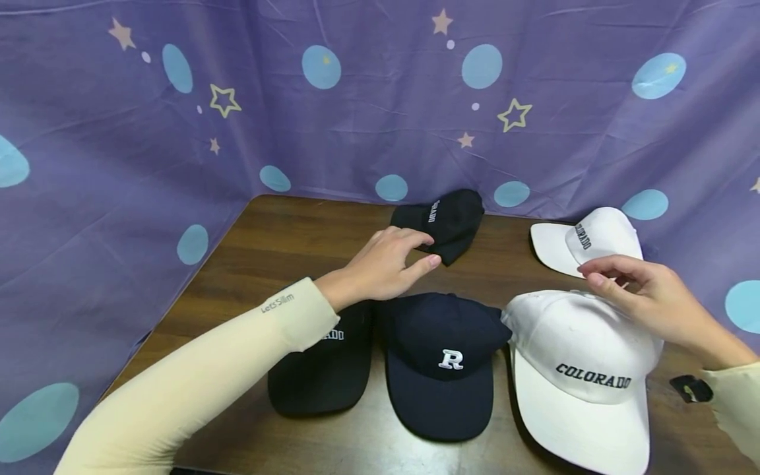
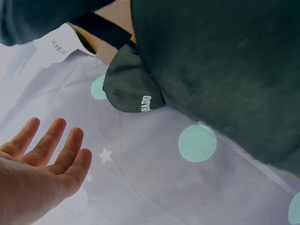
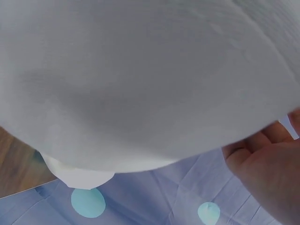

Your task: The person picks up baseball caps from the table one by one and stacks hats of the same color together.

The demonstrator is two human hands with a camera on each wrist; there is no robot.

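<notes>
My left hand is held over the table, fingers reaching forward and holding nothing. Just beyond its fingertips lies a black cap near the back, its brim to the left. Below that hand and sleeve is another black cap, its lettering partly covered. Between the hands sits a navy cap with a white R. My right hand, fingers loosely bent and without anything in them, hovers by the crown of a white COLORADO cap. Past its fingertips is a smaller-looking white cap.
A wooden table carries the caps, three in the front row and two at the back. A purple patterned curtain hangs behind and to the left. Near the right sleeve lies a small dark strap-like piece.
</notes>
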